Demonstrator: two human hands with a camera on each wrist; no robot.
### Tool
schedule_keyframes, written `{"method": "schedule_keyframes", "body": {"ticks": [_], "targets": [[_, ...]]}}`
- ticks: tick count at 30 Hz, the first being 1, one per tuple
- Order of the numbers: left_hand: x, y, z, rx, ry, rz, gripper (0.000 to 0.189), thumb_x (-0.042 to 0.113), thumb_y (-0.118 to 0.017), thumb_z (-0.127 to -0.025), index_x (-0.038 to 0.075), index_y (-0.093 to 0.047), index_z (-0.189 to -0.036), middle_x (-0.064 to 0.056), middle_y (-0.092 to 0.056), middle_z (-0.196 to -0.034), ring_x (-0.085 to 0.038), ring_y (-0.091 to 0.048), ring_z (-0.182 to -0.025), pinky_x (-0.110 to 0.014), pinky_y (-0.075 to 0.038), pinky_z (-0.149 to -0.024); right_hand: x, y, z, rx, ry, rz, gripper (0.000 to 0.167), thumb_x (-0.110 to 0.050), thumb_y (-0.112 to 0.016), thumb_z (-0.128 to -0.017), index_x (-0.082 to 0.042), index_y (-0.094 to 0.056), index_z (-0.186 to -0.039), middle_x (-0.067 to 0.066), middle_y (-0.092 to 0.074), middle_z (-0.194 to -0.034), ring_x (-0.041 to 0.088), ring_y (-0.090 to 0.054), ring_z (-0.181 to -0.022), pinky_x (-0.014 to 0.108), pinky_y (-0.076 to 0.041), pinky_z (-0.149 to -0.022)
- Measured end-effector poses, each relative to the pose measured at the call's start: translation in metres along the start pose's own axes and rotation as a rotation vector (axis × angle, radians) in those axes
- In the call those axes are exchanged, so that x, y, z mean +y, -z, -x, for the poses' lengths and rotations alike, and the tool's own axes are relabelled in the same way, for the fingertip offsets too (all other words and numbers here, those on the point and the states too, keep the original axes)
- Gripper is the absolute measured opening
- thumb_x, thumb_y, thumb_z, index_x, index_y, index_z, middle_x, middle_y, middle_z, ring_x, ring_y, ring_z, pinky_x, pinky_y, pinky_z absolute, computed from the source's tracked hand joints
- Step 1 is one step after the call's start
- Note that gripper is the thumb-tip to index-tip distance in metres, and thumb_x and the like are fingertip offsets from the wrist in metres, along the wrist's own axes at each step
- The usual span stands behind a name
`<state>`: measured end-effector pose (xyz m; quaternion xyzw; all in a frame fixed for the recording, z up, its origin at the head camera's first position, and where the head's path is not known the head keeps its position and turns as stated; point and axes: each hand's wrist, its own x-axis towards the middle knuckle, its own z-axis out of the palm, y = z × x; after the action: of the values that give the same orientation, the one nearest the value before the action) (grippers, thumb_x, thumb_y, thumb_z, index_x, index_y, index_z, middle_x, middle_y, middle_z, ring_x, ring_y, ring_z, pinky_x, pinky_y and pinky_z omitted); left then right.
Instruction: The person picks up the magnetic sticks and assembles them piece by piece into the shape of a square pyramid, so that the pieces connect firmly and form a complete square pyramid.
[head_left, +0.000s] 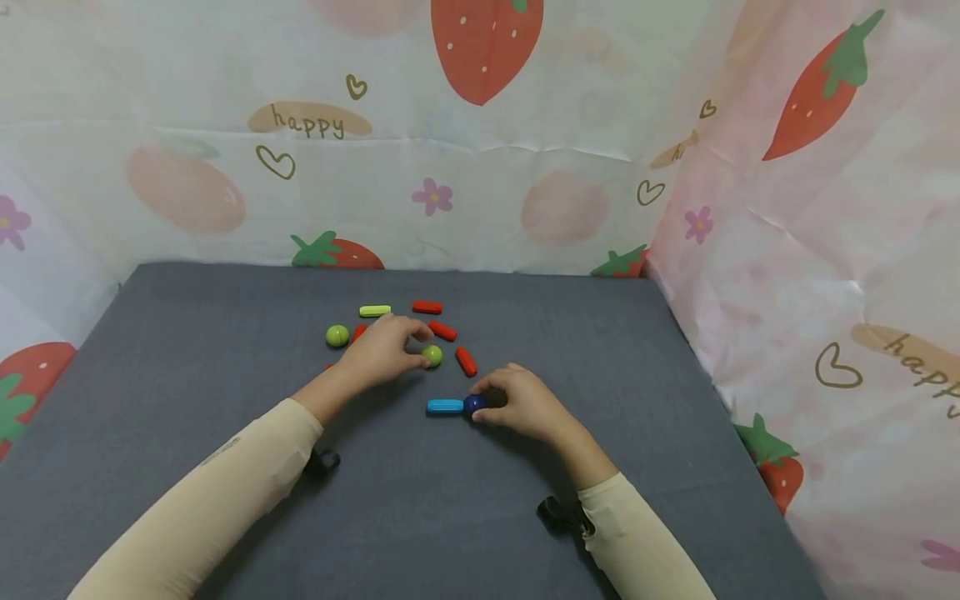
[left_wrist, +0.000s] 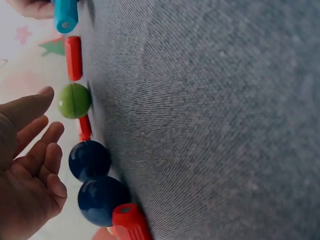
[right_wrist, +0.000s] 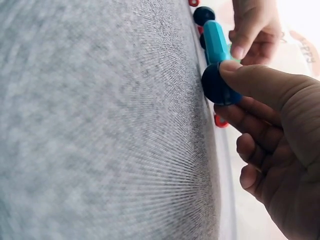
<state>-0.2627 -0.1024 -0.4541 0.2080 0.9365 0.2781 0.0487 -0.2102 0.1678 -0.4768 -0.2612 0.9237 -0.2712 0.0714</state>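
In the head view my right hand (head_left: 525, 402) pinches a dark blue ball (head_left: 473, 405) between thumb and fingers. A light blue ribbed rod (head_left: 444, 407) extends left from that ball, and the right wrist view shows the rod (right_wrist: 215, 40) meeting the ball (right_wrist: 220, 85). Farther back, my left hand (head_left: 382, 350) hovers around a green ball (head_left: 432, 356). The left wrist view shows a small gap between the thumb and this green ball (left_wrist: 75, 100), with the fingers loosely bent.
Red rods (head_left: 466, 362) lie around the left hand, with a yellow-green rod (head_left: 375, 311) behind it and another green ball (head_left: 337, 336) to its left. Two dark blue balls (left_wrist: 102, 200) and a red rod (left_wrist: 131, 220) show in the left wrist view. Grey cloth covers the table (head_left: 450, 517).
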Motion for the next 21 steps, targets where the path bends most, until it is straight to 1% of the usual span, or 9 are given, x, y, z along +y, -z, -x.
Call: {"method": "schedule_keyframes", "body": {"ticks": [6, 11, 15, 21], "targets": [[-0.005, -0.004, -0.008, -0.032, 0.018, 0.02, 0.044, 0.029, -0.083, -0.088, 0.011, -0.07, -0.126, -0.004, -0.07, -0.122, -0.026, -0.057, -0.114, -0.045, -0.051, -0.097, 0.0, 0.0, 0.0, 0.007, -0.004, 0.003, 0.028, -0.032, -0.085, -0.086, -0.023, -0.077, -0.112, -0.01, -0.071, -0.109, 0.01, -0.057, -0.105, 0.036, -0.05, -0.095], [-0.007, -0.008, -0.012, -0.046, 0.022, 0.038, 0.043, 0.027, -0.085, -0.086, 0.012, -0.071, -0.124, -0.003, -0.07, -0.119, -0.025, -0.056, -0.11, -0.042, -0.051, -0.092, 0.001, 0.001, 0.001, 0.012, -0.012, -0.003, 0.028, -0.031, -0.085, -0.086, -0.022, -0.077, -0.112, -0.009, -0.071, -0.111, 0.011, -0.057, -0.107, 0.037, -0.049, -0.096], [-0.009, -0.011, -0.014, -0.05, 0.026, 0.018, 0.04, 0.028, -0.086, -0.085, 0.015, -0.073, -0.12, -0.001, -0.071, -0.115, -0.024, -0.055, -0.106, -0.041, -0.051, -0.09, 0.001, 0.002, 0.002, 0.017, -0.008, -0.003, 0.028, -0.031, -0.085, -0.086, -0.022, -0.077, -0.112, -0.008, -0.071, -0.111, 0.012, -0.057, -0.107, 0.038, -0.049, -0.096], [-0.009, -0.012, -0.015, -0.048, 0.006, -0.028, 0.039, 0.028, -0.087, -0.084, 0.016, -0.074, -0.119, -0.001, -0.072, -0.114, -0.024, -0.055, -0.103, -0.044, -0.049, -0.093, 0.002, 0.002, 0.003, 0.023, 0.005, 0.013, 0.028, -0.031, -0.084, -0.087, -0.021, -0.077, -0.112, -0.007, -0.072, -0.111, 0.012, -0.058, -0.106, 0.038, -0.05, -0.095]]}}
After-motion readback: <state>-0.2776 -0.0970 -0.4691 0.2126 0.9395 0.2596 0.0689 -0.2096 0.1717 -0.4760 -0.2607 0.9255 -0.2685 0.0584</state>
